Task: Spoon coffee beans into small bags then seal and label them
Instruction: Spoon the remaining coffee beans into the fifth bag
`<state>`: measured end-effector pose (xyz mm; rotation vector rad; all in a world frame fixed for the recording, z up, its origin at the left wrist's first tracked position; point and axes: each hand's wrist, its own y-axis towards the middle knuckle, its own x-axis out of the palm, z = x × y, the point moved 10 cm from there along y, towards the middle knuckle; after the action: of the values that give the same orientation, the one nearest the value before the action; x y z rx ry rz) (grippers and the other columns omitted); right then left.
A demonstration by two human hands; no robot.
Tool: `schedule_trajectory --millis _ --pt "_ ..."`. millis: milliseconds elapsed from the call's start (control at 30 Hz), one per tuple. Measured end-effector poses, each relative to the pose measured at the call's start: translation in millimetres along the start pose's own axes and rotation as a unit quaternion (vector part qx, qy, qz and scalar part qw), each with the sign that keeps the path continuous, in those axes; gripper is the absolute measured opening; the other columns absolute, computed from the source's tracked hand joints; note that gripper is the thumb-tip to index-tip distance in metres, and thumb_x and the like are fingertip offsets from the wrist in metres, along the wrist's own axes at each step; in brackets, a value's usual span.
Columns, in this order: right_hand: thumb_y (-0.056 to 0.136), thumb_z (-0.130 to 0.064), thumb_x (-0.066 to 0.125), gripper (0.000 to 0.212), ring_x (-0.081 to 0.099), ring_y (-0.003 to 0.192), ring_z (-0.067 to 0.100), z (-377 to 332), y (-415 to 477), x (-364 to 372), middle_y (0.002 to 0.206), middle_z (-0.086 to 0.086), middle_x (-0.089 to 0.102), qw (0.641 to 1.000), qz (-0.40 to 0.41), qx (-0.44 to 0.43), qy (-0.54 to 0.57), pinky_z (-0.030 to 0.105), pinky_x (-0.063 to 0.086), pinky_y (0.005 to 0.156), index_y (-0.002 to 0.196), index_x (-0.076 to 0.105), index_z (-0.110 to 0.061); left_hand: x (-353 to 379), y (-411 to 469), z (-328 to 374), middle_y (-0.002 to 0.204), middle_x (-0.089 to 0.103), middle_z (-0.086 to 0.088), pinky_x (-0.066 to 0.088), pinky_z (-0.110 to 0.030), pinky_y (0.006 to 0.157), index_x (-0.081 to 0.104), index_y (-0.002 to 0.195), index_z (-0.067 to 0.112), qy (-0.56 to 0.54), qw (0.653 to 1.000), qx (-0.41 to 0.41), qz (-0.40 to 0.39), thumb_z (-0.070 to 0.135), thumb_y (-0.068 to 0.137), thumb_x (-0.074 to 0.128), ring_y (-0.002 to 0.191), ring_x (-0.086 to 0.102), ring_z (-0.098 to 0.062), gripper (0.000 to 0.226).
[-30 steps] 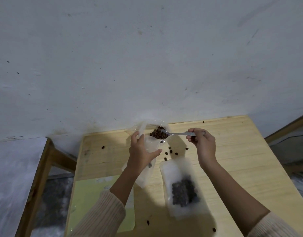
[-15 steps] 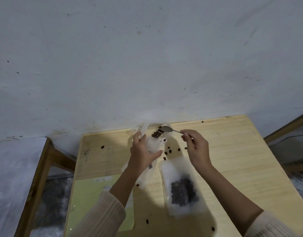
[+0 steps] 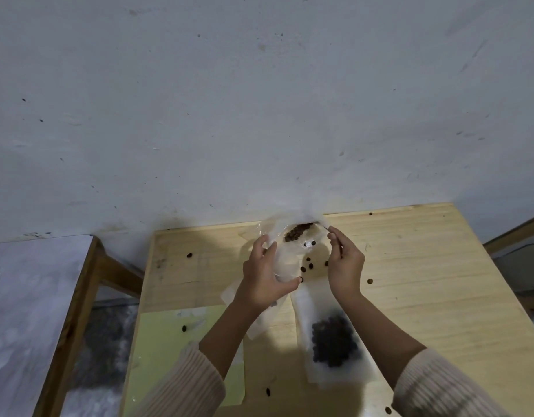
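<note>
Nearer together than a moment ago, the left hand (image 3: 267,276) grips the clear bag (image 3: 287,257) while the right hand (image 3: 345,263) pinches the spoon (image 3: 324,226) tipping coffee beans (image 3: 297,231) in, over a bean-strewn wooden worktop (image 3: 425,281) below a scuffed white wall (image 3: 259,100).

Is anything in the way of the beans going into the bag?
Nothing visible. The left hand holds the bag open, and the beans by the spoon in the right hand lie at the bag's mouth.
</note>
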<state>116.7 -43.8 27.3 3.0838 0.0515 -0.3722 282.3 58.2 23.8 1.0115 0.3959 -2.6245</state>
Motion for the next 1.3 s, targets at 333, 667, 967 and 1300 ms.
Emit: schedule_trajectory --millis 333,667,967,1300 --pt "0.096 -0.013 0.046 0.024 0.063 0.074 0.013 52 3 -20 0.076 0.003 0.066 0.97 0.103 0.188 0.113 0.026 0.05 0.081 0.098 0.067 -0.001 4 7 7 0.153 0.014 0.0 0.025 -0.042 0.113 0.035 0.141 0.011 -0.012 1.0 0.0 -0.004 0.043 0.069 0.078 0.138 0.022 -0.021 0.09" --pt "0.096 -0.006 0.046 0.024 0.064 0.056 0.009 77 -18 -30 0.076 0.011 0.063 0.926 0.138 0.28 0.212 0.012 0.054 0.06 0.079 0.063 -0.003 0 8 3 0.15 0.018 0.005 0.031 -0.042 0.11 0.039 0.138 0.012 -0.034 0.999 -0.02 0.03 0.045 0.068 0.079 0.134 0.029 -0.02 0.087" --pt "0.092 -0.002 0.043 0.026 0.06 0.061 0.017 64 -13 -34 0.072 0.011 0.062 0.904 0.174 0.301 0.251 0.016 0.054 0.062 0.073 0.059 -0.008 -19 2 4 0.146 0.022 0.009 0.018 -0.022 0.099 0.044 0.128 0.018 -0.019 0.993 -0.018 0.115 0.043 0.071 0.076 0.129 0.032 -0.011 0.07" --pt "0.093 -0.005 0.044 0.02 0.065 0.068 0.013 47 -8 -30 0.073 0.003 0.066 0.939 0.126 0.249 0.201 0.02 0.051 0.07 0.085 0.063 -0.008 -26 8 -6 0.15 0.019 0.002 0.022 -0.037 0.106 0.038 0.133 0.009 0.012 0.986 -0.08 0.147 0.045 0.071 0.074 0.134 0.029 -0.015 0.081"
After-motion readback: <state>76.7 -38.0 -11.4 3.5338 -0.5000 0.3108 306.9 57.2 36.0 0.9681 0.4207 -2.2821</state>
